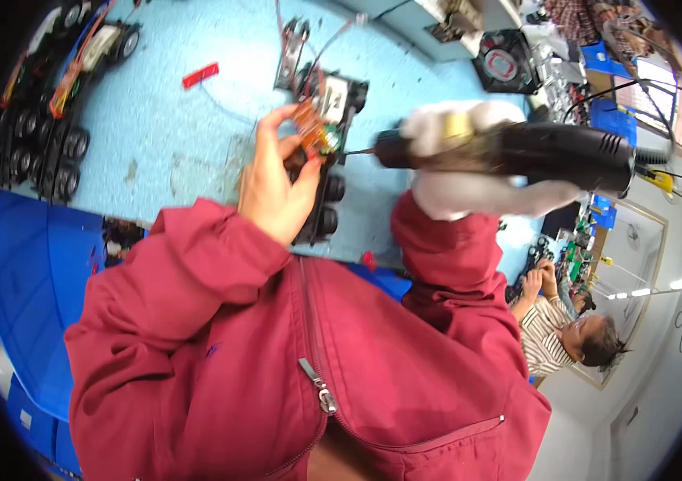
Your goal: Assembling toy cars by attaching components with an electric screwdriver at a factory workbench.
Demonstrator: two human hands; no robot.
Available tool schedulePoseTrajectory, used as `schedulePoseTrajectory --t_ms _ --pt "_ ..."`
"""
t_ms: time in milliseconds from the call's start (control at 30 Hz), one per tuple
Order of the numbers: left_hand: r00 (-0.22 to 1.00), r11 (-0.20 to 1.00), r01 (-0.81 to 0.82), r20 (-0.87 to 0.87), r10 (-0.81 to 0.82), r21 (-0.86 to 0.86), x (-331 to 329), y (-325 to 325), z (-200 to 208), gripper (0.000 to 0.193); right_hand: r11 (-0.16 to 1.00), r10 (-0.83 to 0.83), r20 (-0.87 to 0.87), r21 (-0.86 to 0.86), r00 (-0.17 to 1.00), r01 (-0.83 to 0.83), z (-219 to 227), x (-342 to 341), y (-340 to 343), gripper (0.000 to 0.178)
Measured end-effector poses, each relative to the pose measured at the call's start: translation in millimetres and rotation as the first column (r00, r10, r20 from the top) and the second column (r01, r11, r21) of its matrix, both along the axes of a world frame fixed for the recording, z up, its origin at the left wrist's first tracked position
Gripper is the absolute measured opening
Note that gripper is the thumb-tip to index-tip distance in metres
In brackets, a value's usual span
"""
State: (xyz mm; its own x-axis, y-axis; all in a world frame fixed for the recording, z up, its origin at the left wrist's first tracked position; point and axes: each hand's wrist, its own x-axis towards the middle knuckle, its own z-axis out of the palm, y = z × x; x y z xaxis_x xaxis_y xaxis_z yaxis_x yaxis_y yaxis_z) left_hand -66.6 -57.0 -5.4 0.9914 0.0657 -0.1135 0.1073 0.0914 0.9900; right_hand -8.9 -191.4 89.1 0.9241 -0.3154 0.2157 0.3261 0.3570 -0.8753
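On the light-blue table [156, 136] lies a black toy car chassis [318, 196] with small black wheels, a whitish box and thin wires. My bare left hand [273, 192] holds the chassis at its middle, thumb and fingers around an orange-wrapped part [307, 122] beside a small circuit board. In a white glove, my right hand [457, 195] wraps round a black electric screwdriver [557, 151], blurred by motion. The screwdriver points left, its thin bit close to the chassis edge by my left fingertips. Whether the tip touches a screw cannot be made out.
Several similar wheeled chassis [28, 132] crowd the table's left end. A red strip [200, 75] with a thin wire lies beyond my left hand. A black fan [507, 62] stands at the far right. Blue bins [16, 264] sit below the left edge. Another person [549, 329] works at right.
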Motion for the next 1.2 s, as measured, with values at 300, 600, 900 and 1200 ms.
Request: schedulePoseTrajectory --t_ms 300,600,900,1200 --pt "0.820 0.875 0.337 0.349 -0.454 0.347 73 16 26 0.030 0.936 -0.234 0.440 -0.140 0.867 0.324 16 153 -77 0.068" --pt "0.878 0.913 0.407 0.279 -0.389 -0.006 93 16 -5 0.025 0.985 0.109 -0.025 0.136 0.994 -0.104 41 26 -25 0.090" --pt "0.852 0.867 0.495 0.223 -0.473 -0.053 92 23 -7 0.029 0.890 0.444 0.314 -0.046 0.839 -0.454 -14 1 3 0.096" --pt "0.855 0.884 0.466 0.272 -0.441 -0.033 88 23 -2 0.025 0.978 0.206 0.348 -0.051 0.914 -0.201 -18 -10 37 0.099"
